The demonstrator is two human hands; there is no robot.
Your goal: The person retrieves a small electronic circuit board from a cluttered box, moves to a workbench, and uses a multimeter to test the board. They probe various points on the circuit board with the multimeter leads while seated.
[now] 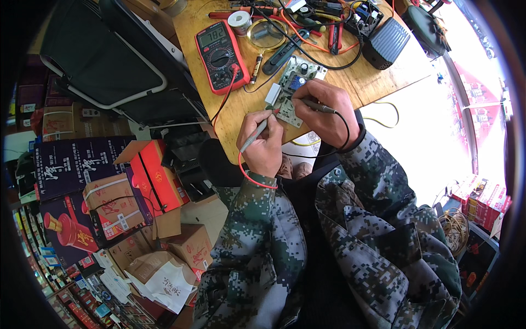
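Probing a small green circuit board [293,88] near the bench [241,104] edge, both hands work close together. The left hand [264,143] has its fingers [257,122] clenched round a grey probe [255,134] with a red tip; the tip points up and to the right and meets the lower left part of the board. A red lead [249,176] loops from the probe's rear under the wrist. The right hand [324,109] grips a dark probe [316,105] between thumb and fingers, held nearly level, its tip pointing left onto the board's middle. A black lead [346,131] curves from it round the back of the hand. Both sleeves are in a camouflage pattern.

The board lies tilted on the wood, with a blue part and a white block at its left edge. Up and to the left of it a red multimeter [221,55] lies flat, display lit, with a lead plugged in at its lower right. Above the board lie a magnifying glass [267,34], a solder spool [239,21] and a tangle of red and black wires. A black ribbed box [386,41] sits at the upper right. To the left of the bench, cardboard boxes [137,192] in red and dark purple are stacked on the floor.
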